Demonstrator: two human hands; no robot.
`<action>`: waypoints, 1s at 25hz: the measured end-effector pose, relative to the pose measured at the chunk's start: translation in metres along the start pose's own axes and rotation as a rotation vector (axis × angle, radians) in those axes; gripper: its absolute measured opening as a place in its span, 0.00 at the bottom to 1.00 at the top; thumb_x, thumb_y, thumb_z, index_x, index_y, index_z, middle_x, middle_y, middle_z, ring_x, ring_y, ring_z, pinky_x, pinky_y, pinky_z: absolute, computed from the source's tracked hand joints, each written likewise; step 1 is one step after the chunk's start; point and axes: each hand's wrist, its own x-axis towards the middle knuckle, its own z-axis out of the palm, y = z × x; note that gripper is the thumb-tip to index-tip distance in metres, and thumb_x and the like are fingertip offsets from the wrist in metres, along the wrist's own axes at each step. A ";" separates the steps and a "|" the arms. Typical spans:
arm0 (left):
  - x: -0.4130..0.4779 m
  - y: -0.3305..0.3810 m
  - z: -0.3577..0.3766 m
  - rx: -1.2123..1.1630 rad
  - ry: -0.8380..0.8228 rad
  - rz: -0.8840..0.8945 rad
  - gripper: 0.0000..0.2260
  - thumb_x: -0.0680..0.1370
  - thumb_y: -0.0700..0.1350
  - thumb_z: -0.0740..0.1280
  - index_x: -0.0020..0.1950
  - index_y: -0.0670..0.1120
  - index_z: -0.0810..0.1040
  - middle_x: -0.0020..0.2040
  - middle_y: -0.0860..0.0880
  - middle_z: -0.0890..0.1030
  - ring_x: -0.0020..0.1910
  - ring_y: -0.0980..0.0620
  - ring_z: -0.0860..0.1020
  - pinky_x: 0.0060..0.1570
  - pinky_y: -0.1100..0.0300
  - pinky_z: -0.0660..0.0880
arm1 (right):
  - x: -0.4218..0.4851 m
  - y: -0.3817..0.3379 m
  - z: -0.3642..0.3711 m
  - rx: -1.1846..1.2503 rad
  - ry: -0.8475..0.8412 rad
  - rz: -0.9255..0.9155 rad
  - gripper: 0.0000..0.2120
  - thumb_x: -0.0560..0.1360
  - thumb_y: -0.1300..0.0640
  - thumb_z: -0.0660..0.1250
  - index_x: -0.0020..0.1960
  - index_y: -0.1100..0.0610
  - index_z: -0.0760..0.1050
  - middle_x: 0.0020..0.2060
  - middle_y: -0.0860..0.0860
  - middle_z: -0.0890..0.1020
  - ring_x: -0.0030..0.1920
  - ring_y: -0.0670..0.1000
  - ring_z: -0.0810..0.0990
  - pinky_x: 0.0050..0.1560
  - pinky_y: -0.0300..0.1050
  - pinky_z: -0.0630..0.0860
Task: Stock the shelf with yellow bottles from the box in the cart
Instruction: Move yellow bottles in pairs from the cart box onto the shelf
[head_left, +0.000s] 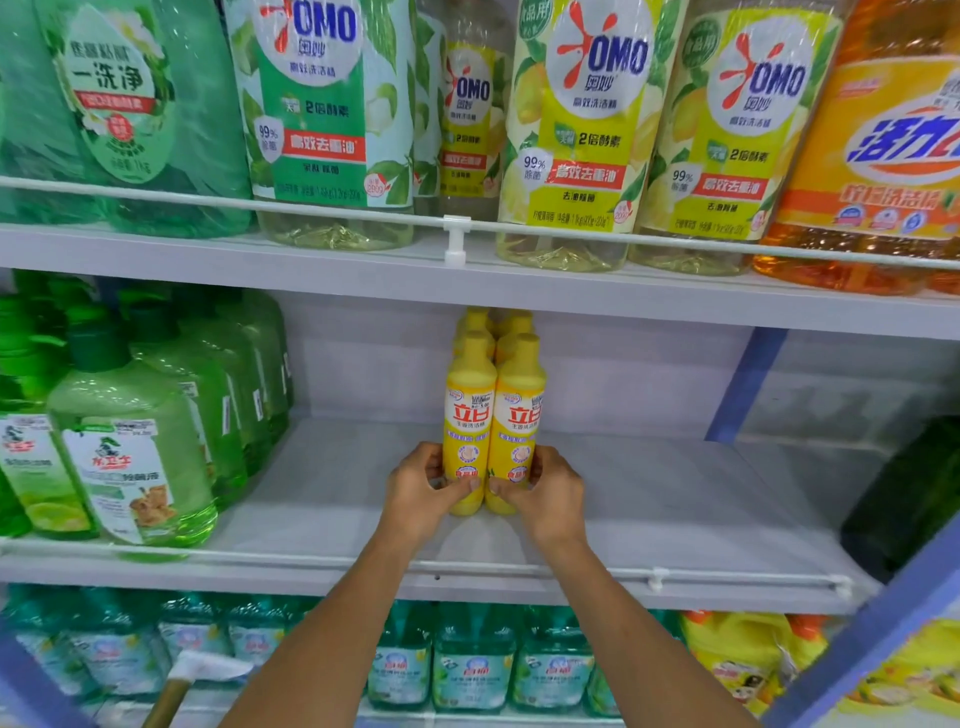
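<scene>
Our left hand (423, 486) and right hand (543, 486) each grasp a front yellow bottle (469, 431) standing on the middle shelf (649, 499); few stand behind, so most shelf space remains unfilled.

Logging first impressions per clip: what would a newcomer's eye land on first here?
Two hands, left hand and right hand, grip a pair of upright yellow bottles at the centre of the mostly bare middle shelf. Big green bottles crowd its left end, and large OMO bottles line the shelf above.
</scene>
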 end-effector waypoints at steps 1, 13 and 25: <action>0.002 -0.002 0.001 -0.003 0.003 -0.003 0.20 0.69 0.45 0.81 0.56 0.44 0.79 0.51 0.51 0.85 0.50 0.56 0.84 0.52 0.62 0.81 | 0.003 0.001 0.001 0.001 0.005 -0.003 0.25 0.63 0.52 0.84 0.54 0.56 0.78 0.48 0.51 0.85 0.45 0.50 0.83 0.45 0.41 0.78; 0.021 -0.012 0.006 -0.026 0.027 -0.028 0.17 0.70 0.43 0.80 0.55 0.45 0.81 0.49 0.52 0.86 0.46 0.60 0.84 0.46 0.66 0.79 | 0.019 0.008 0.012 0.039 0.017 0.045 0.24 0.62 0.49 0.84 0.53 0.53 0.79 0.47 0.49 0.85 0.46 0.49 0.85 0.49 0.48 0.82; 0.022 -0.006 0.003 0.035 -0.011 -0.074 0.18 0.68 0.45 0.81 0.55 0.46 0.81 0.48 0.52 0.85 0.45 0.61 0.83 0.48 0.63 0.80 | 0.017 -0.008 0.007 -0.100 -0.018 0.072 0.24 0.63 0.47 0.83 0.54 0.54 0.79 0.50 0.50 0.86 0.49 0.51 0.85 0.52 0.47 0.82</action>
